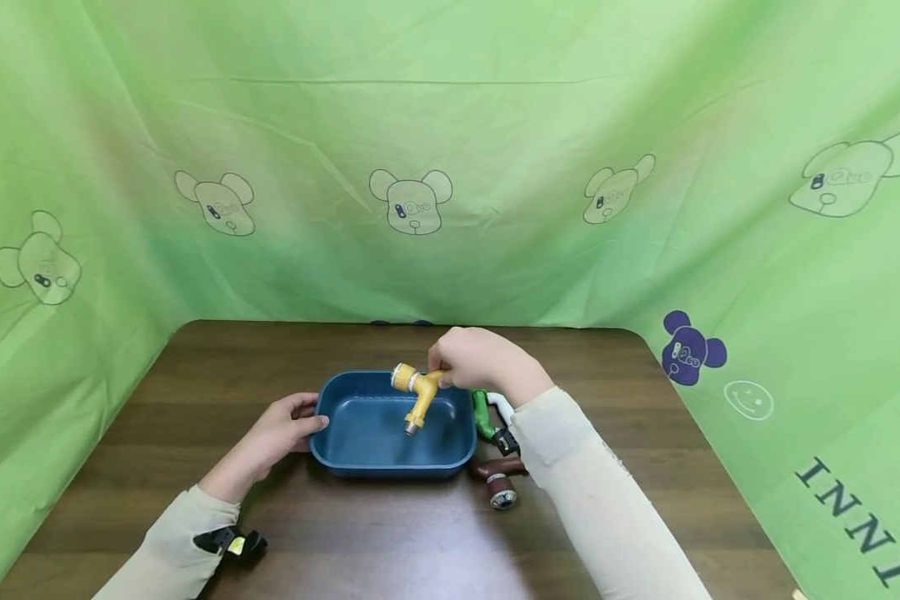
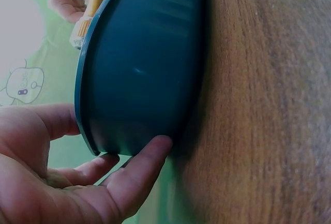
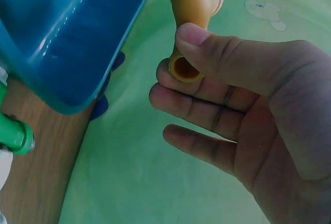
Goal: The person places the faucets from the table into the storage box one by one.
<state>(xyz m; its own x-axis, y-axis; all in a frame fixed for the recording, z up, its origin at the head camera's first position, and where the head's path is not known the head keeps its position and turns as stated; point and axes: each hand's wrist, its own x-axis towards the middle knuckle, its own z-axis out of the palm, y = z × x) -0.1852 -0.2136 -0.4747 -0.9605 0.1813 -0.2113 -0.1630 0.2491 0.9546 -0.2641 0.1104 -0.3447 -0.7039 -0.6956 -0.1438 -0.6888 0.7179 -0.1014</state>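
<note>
A blue plastic basin (image 1: 375, 440) sits on the table, and its bare inner floor shows. At its left end my left hand (image 1: 276, 429) grips the wall, the thumb over the rim and fingers against the outside. My right hand (image 1: 487, 358) pinches a yellow plastic tap (image 1: 424, 390) by its tail end, holding it above the basin. The tap's ridged knob points left and its other end, with a metal-coloured tip, points down. In the right wrist view the thumb (image 3: 194, 35) presses on the tap beside its round hollow opening, while the other fingers lie below.
Right of the basin lie a green tap (image 1: 482, 414), a white tap (image 1: 501, 406) partly behind the right sleeve, and a brown tap (image 1: 499, 483) nearer the front. Green printed cloth (image 1: 412, 125) hangs around the wooden table (image 1: 360, 550) at the back and sides.
</note>
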